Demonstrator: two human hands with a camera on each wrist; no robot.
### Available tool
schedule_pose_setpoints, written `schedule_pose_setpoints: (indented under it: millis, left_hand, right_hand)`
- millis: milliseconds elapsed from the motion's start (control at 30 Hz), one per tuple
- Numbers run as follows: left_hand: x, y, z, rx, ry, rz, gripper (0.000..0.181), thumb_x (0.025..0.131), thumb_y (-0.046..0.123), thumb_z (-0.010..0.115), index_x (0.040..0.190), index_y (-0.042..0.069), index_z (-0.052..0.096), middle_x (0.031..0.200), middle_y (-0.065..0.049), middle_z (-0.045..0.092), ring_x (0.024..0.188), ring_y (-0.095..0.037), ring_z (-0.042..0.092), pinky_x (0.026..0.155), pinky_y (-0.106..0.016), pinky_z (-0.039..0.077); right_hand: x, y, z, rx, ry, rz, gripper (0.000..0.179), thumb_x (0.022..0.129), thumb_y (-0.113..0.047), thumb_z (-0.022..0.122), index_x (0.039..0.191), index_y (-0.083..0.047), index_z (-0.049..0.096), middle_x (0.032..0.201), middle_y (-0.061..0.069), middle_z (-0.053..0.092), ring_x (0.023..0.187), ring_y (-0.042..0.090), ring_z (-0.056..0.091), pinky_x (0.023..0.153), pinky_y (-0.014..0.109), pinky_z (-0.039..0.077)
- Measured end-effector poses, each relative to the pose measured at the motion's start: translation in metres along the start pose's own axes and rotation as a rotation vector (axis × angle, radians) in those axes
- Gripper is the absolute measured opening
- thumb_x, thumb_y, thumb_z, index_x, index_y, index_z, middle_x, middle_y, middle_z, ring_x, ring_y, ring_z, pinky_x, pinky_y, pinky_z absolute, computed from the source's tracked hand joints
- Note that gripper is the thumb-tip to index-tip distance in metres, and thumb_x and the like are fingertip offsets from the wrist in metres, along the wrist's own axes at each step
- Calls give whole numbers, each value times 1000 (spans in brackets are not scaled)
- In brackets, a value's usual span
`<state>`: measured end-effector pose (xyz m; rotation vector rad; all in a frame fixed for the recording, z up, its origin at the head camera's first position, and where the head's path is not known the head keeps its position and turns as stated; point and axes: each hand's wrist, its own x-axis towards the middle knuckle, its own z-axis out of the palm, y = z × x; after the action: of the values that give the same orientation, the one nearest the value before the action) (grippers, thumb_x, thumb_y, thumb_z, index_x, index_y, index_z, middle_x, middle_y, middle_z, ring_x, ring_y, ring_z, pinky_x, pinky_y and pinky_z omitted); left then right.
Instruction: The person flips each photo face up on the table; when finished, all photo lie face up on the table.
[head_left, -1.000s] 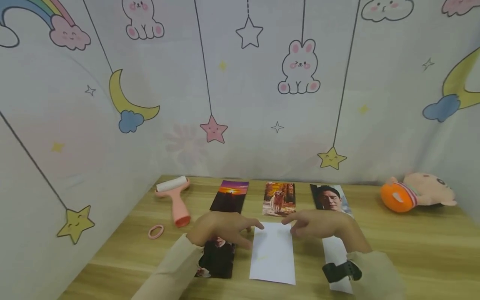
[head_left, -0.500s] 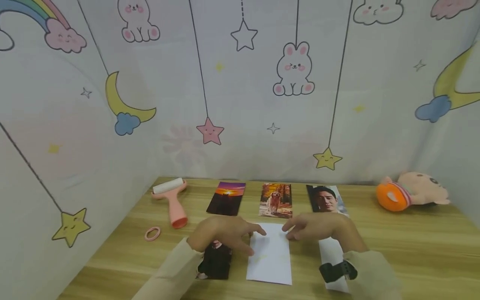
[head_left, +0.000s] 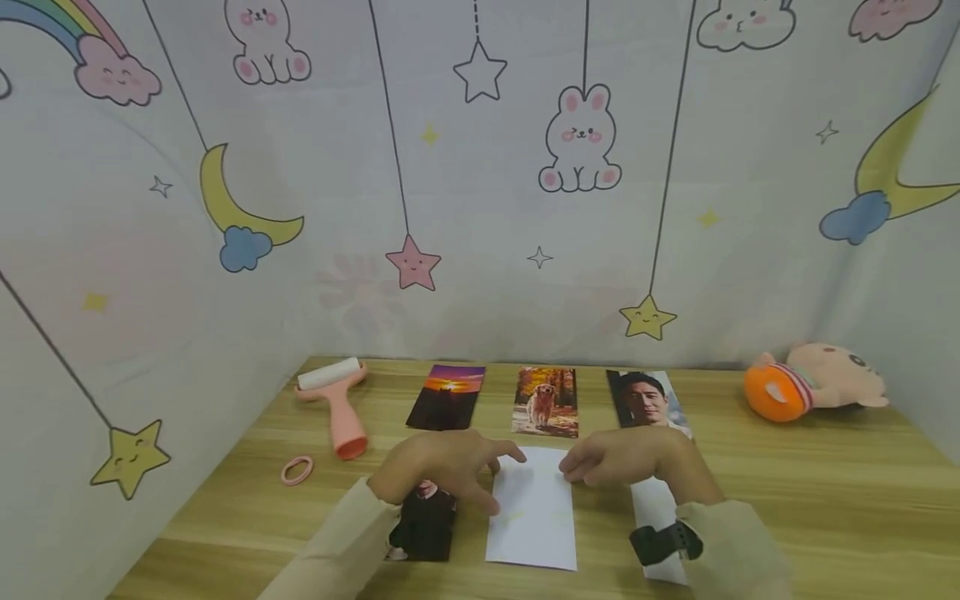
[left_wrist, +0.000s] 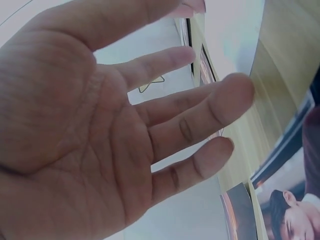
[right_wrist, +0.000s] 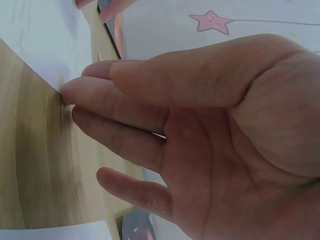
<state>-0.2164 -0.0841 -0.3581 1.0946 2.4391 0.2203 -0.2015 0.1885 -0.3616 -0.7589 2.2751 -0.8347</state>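
Note:
A white sheet (head_left: 530, 525) lies flat in the middle of the wooden table, between both hands. My left hand (head_left: 442, 467) hovers at its upper left, index finger over the top edge and thumb by the left side. In the left wrist view, the palm (left_wrist: 100, 135) faces the camera with the fingers spread and nothing held. At the sheet's right edge is my right hand (head_left: 630, 457). Its fingertips (right_wrist: 70, 92) meet that edge in the right wrist view, the fingers extended. A photo of a person in dark clothes (head_left: 427, 529) is partly hidden under the left arm.
Along the back lie a sunset photo (head_left: 447, 396), a dog photo (head_left: 545, 402) and a portrait photo (head_left: 647, 400). A pink lint roller (head_left: 345, 417) and pink ring (head_left: 297, 471) are at left, a plush toy (head_left: 813, 383) at right. Another white sheet (head_left: 663, 575) lies under the right wrist.
My right fingertips have drawn closer together and come in to the sheet's right edge. The left hand stays at the upper left corner. The head view has shifted slightly.

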Motion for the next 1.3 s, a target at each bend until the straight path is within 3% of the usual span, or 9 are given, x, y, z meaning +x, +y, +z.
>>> schedule_pose_setpoints:
  millis: [267,500,600,733,1000,1167,1300]
  left_hand:
    - [-1,-1,0,-34,-8,-35,72,84,34,82,145,26,44,126,-6,68,118,-19,61,101,-36,47]
    - [1,1,1,-27,17,-20,80,83,35,83,147,23,38,122,-7,70,115,-18,63,98,-32,47]
    - [4,6,3,11,15,-13,86,81,41,83,150,25,34,103,0,73,98,-10,65,88,-27,50]
    - [9,17,9,87,18,-19,97,77,51,84,154,28,30,85,5,62,79,-6,57,75,-25,49]
    - [13,41,31,312,7,-180,112,65,79,74,156,43,22,117,-6,62,87,-13,59,78,-35,54]
    - [14,50,42,445,29,-210,118,62,84,71,158,38,20,112,-7,63,79,-13,57,73,-33,55]
    - [12,51,41,447,31,-227,116,63,82,72,157,35,22,111,-7,63,78,-12,55,73,-32,55]
  right_hand:
    - [-2,6,-3,36,-25,3,42,95,-4,55,136,-3,59,133,10,64,131,30,52,110,53,35]
    - [0,6,-4,83,-38,19,44,95,-3,56,138,-5,59,137,10,61,136,32,46,112,54,32]
    - [0,8,-4,94,-35,26,44,95,-4,56,138,-5,59,137,10,62,135,32,48,111,55,33]
    - [-2,11,-5,120,-27,22,43,96,-5,57,139,-5,58,136,11,62,134,32,48,111,56,33]
    - [0,19,-3,170,-54,-75,45,95,-4,54,140,2,54,138,17,59,136,37,46,112,57,31]
    - [2,21,-3,166,-60,-84,46,95,-5,54,140,2,54,138,16,60,136,36,45,112,56,31]
    - [3,19,-2,161,-50,-64,45,96,-6,54,141,-1,54,138,13,60,137,35,44,112,57,30]
